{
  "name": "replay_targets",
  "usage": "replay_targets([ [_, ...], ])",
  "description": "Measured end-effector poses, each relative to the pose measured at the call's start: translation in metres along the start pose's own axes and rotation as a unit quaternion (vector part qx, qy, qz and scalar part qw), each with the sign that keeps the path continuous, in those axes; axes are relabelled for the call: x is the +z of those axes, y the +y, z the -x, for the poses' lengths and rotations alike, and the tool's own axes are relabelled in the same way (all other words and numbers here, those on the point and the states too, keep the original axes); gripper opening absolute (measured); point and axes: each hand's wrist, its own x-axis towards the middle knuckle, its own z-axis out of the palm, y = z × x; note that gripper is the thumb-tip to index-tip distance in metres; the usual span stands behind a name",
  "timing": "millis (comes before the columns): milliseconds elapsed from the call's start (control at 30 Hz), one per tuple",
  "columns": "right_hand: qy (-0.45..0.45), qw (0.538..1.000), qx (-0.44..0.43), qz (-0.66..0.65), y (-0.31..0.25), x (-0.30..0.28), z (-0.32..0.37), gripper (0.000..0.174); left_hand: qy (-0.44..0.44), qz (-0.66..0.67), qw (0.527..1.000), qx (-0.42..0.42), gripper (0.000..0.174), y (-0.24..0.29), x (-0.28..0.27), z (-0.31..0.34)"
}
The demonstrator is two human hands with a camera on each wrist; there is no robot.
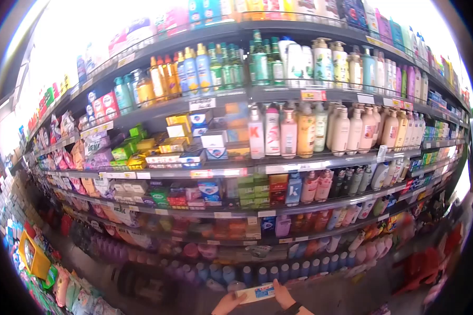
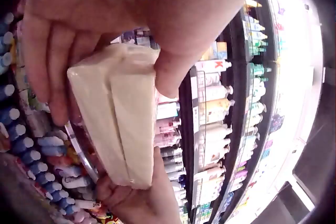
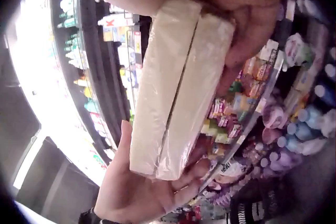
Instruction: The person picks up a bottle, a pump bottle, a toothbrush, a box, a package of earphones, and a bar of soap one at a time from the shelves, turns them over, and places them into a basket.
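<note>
Between my two hands is a long twin pack of cream-coloured soap bars point(image 1: 256, 293) in clear plastic wrap, its printed label facing up in the head view. My left hand point(image 1: 229, 303) grips one end and my right hand point(image 1: 284, 296) the other, thumbs along the near side. In the left wrist view, the left hand point(image 2: 131, 3) curls over the top of the bars point(image 2: 118, 119), with a seam running down between them. From the right wrist, my right hand point(image 3: 247, 3) wraps the upper end of the pack point(image 3: 178, 92); the other hand's fingers cup the lower end.
Long store shelves point(image 1: 278, 169) stand in front, stacked with pump bottles point(image 1: 341, 131), boxed soaps point(image 1: 176, 139) and spray bottles point(image 1: 202, 68). Blue bottles with white caps point(image 1: 294, 270) line the bottom. A yellow basket point(image 1: 32, 257) sits at the left, and a blurred red object point(image 1: 420, 268) at the right.
</note>
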Motion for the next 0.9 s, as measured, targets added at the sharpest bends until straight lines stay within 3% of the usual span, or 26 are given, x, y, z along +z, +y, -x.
replay_targets([
  [33,0.001,0.999,-0.019,0.036,0.002,0.010,0.002,0.069,0.002,0.004,1.000,0.002,0.056,0.008,0.000,0.013],
  [100,-0.023,0.999,-0.023,0.042,0.030,0.024,-0.009,0.069,0.102,0.023,0.989,0.107,0.056,0.024,0.008,0.048],
  [167,-0.049,0.997,-0.023,0.050,0.024,0.030,-0.003,0.068,0.087,0.065,0.989,0.099,0.054,0.029,0.006,0.067],
  [233,-0.076,0.992,0.013,0.095,-0.023,0.029,0.019,0.068,0.111,0.123,0.985,0.042,0.053,0.028,0.008,0.079],
  [367,-0.111,0.992,0.020,0.051,0.025,0.032,0.003,0.068,0.148,0.136,0.978,0.062,0.054,0.005,0.016,0.080],
  [467,-0.130,0.985,-0.008,0.112,-0.003,0.029,0.007,0.066,0.171,0.169,0.969,0.054,0.056,-0.011,0.022,0.077],
  [567,-0.133,0.989,0.010,0.062,-0.011,0.036,0.006,0.061,0.189,0.168,0.965,0.071,0.058,0.007,0.025,0.093],
  [633,-0.122,0.991,-0.058,0.016,-0.026,0.040,0.010,0.054,0.170,0.218,0.959,0.064,0.054,0.016,0.023,0.095],
  [667,-0.160,0.986,-0.022,0.037,-0.024,0.039,0.006,0.056,0.192,0.190,0.963,0.017,0.056,0.022,0.022,0.100],
  [700,-0.186,0.982,0.037,-0.012,-0.017,0.040,0.002,0.053,0.211,0.180,0.959,0.058,0.056,0.012,0.022,0.096],
  [900,-0.174,0.985,0.005,-0.003,-0.013,0.044,-0.011,0.052,0.230,0.145,0.961,0.052,0.059,0.003,0.018,0.093],
])
